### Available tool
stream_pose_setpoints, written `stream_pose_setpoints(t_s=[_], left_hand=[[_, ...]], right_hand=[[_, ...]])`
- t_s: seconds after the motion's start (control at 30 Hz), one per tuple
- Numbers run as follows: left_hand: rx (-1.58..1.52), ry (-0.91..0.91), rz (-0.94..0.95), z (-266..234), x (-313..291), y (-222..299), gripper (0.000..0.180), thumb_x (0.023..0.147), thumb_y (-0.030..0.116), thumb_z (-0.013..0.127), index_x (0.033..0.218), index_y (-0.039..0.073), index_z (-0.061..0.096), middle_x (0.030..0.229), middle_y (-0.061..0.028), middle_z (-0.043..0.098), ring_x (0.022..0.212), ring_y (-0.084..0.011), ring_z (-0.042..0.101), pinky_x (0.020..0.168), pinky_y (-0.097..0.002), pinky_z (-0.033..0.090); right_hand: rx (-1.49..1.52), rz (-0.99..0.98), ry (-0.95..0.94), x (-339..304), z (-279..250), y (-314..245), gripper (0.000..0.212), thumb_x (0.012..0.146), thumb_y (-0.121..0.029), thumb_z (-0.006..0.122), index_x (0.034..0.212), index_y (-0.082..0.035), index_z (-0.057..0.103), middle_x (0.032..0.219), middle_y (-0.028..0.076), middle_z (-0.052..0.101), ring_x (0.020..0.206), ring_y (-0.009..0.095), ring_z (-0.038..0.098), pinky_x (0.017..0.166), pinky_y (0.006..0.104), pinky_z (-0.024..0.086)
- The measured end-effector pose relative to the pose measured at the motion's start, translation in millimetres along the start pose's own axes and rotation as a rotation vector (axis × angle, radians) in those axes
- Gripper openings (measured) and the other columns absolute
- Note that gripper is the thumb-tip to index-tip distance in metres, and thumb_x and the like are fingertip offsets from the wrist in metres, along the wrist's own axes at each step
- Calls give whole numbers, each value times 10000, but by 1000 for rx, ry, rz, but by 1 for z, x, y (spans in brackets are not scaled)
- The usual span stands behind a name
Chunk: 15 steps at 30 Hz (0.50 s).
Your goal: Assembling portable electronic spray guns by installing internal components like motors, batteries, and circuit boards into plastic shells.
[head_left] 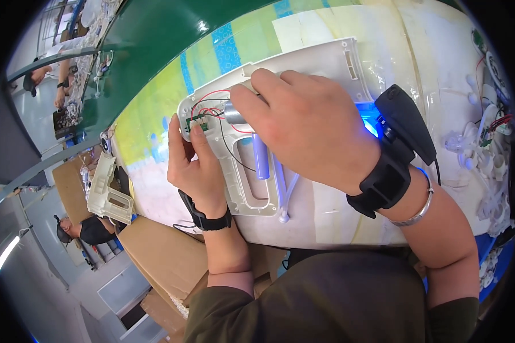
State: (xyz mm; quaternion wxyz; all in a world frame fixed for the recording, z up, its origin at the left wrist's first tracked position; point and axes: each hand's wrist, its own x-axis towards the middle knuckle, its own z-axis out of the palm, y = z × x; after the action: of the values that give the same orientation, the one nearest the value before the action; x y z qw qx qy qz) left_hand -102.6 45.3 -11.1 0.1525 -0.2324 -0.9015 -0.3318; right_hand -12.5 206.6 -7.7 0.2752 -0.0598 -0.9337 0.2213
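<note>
A white plastic housing half [326,60] lies open side up on the table, wires and parts inside. My left hand [197,168] pinches its left end, thumb on a small green circuit board [198,123] with red and black wires, fingers outside the wall. Over the housing's middle, my right hand [306,123] has curled fingers around a silver cylindrical motor [233,112], whose end shows beside the board; the rest is hidden under the hand. Below that hand, a purple-blue cylindrical battery cell [261,157] rests near the handle opening. Black bands circle both wrists.
A black device [406,123] with a blue glow sits at my right wrist. Wires and white plastic parts [486,166] heap at the far right. Another white housing piece [109,188] and a cardboard box [163,254] are at left. Two people work farther off.
</note>
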Motion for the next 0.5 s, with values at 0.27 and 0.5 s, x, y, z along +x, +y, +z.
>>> stream_pose_setpoints(t_s=[0.27, 0.5], left_hand=[[59, -19, 79, -3, 3, -1, 334, 868, 52, 587, 1192, -23, 556, 769, -87, 654, 582, -88, 562, 544, -221, 455], [70, -44, 96, -6, 3, 2, 346, 878, 72, 577, 1215, 0, 552, 724, -85, 655, 565, -97, 563, 543, -219, 449]], right_hand=[[-15, -14, 17, -1, -1, -2, 221, 704, -122, 576, 923, -92, 569, 769, 19, 514, 636, 155, 572, 545, 266, 470], [-9, -8, 25, -3, 3, -2, 191, 695, -120, 582, 883, -93, 560, 759, 19, 509, 629, 150, 568, 532, 262, 464]])
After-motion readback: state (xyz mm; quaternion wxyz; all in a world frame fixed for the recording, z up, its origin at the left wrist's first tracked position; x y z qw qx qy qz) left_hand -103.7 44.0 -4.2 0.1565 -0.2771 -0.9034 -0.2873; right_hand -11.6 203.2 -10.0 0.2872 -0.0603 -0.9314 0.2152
